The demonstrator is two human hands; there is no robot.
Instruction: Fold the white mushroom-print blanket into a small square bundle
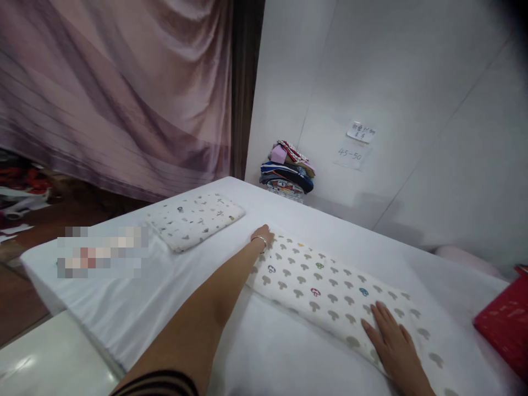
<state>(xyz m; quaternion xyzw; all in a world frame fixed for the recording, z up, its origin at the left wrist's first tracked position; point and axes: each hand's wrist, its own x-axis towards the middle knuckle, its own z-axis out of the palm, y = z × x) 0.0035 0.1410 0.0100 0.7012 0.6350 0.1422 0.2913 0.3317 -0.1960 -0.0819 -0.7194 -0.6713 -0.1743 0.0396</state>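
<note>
A long folded white cloth (330, 300) printed with grey mushrooms and a few coloured ones lies across the white-covered table. At its far left corner is my left hand (263, 236), a silver bangle at the wrist. Its fingers look curled around the cloth's edge, with the tips hidden. My right hand (395, 344) rests flat on the cloth's right part, fingers stretched out. Further left lies a second folded white cloth (196, 220) with small scattered prints, apart from both hands.
The white tabletop (160, 283) has a blurred-out item (103, 252) at its left end. Beyond the back edge stands a stack of folded fabrics (287, 170) by the white wall. Red material (505, 322) is at the right. A pink curtain (165, 99) hangs behind.
</note>
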